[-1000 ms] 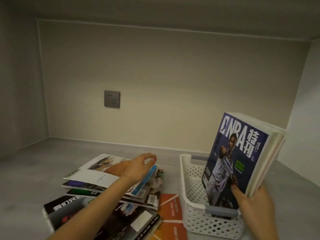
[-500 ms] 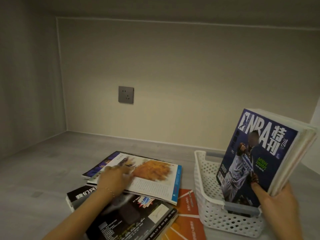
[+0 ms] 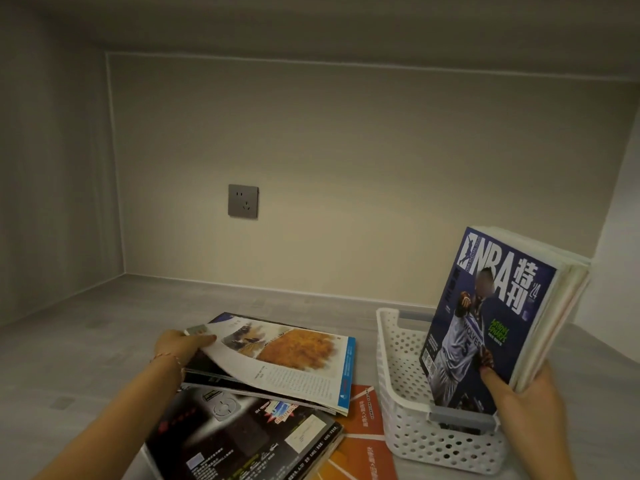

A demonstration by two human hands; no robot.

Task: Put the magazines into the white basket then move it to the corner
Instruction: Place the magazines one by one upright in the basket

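A white perforated basket stands on the grey surface at the lower right. A stack of magazines fronted by a blue NBA issue stands upright in it, tilted right, gripped at its lower edge by my right hand. Left of the basket lies a loose pile of magazines. My left hand grips the left edge of the top magazine, whose cover has an orange picture and whose left side is raised off the pile. A black magazine and an orange one lie beneath.
A grey wall socket sits on the beige back wall. Side walls close the space at left and right; the back left corner shows bare grey surface. A ceiling panel hangs low overhead.
My left hand slid from the top of the pile to its left edge and lifted the top magazine's side. The view shifted right then left; the right hand keeps holding the upright stack.
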